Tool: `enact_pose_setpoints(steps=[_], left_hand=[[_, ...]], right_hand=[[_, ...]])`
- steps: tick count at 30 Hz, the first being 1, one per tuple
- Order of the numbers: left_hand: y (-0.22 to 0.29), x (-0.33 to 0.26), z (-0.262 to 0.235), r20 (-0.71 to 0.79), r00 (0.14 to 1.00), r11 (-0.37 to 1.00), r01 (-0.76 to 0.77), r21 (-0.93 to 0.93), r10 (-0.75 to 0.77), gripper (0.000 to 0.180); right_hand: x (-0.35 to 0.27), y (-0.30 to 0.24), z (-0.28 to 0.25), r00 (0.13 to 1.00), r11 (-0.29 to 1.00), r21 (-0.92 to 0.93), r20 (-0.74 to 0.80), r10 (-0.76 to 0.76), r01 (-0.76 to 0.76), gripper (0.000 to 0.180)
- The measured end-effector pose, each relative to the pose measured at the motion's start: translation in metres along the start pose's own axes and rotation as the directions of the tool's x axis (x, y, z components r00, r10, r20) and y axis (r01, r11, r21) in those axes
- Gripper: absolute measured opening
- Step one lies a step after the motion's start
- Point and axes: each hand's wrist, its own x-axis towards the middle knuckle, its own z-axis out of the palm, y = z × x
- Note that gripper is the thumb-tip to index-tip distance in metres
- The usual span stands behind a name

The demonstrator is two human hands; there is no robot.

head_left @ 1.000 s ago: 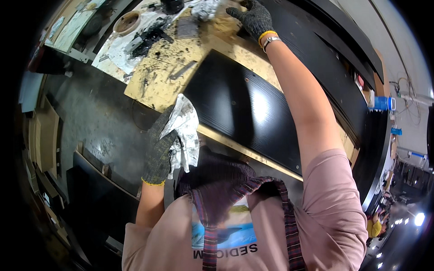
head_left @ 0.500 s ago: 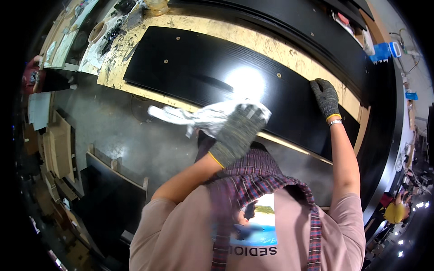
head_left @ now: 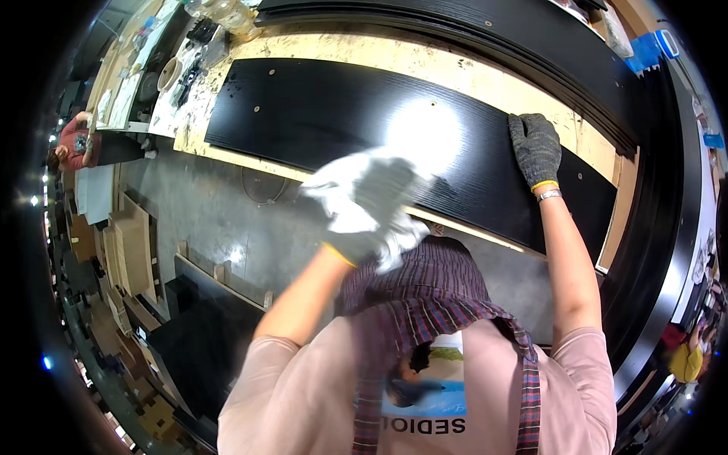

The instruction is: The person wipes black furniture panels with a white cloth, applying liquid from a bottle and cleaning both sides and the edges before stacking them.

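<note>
A long black wood-grain panel (head_left: 326, 98) with several small brass-coloured inserts lies flat on the pale, stained workbench (head_left: 199, 129). My left hand (head_left: 379, 197), in a dark grey knit glove and blurred by motion, grips a bunched white cloth (head_left: 334, 182) over the panel's near edge. Whether the cloth touches the panel I cannot tell. My right hand (head_left: 536, 150), gloved alike, lies flat on the right part of the panel, its fingertips at the far edge. A bright light reflects off the black surface between my hands.
More black panels (head_left: 455, 38) are stacked behind. Bottles (head_left: 227, 17) and a tape roll (head_left: 169, 74) stand at the far left. A blue-and-white object (head_left: 654, 51) is at the far right. Wooden frames (head_left: 133, 250) stand on the floor left. Another person (head_left: 80, 144) works at far left.
My left hand has moved left and nearer to me with the white cloth, which is now bunched around it. My right hand stays on the panel. The whole view has shifted slightly.
</note>
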Motion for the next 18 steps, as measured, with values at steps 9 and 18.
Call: enact_pose_setpoints(steps=[9,18], left_hand=[[0.056,0.066,-0.053,0.055,0.989,0.966,-0.147,0.212,0.138,0.068],[-0.244,0.072,-0.135,-0.301,0.901,0.582,0.432,0.689,-0.313,0.051]], right_hand=[[-0.001,-0.002,0.006,0.999,0.999,0.009,-0.028,-0.041,0.042,0.04],[0.003,-0.009,-0.002,0.999,0.999,0.03,-0.044,-0.027,0.028,0.032]])
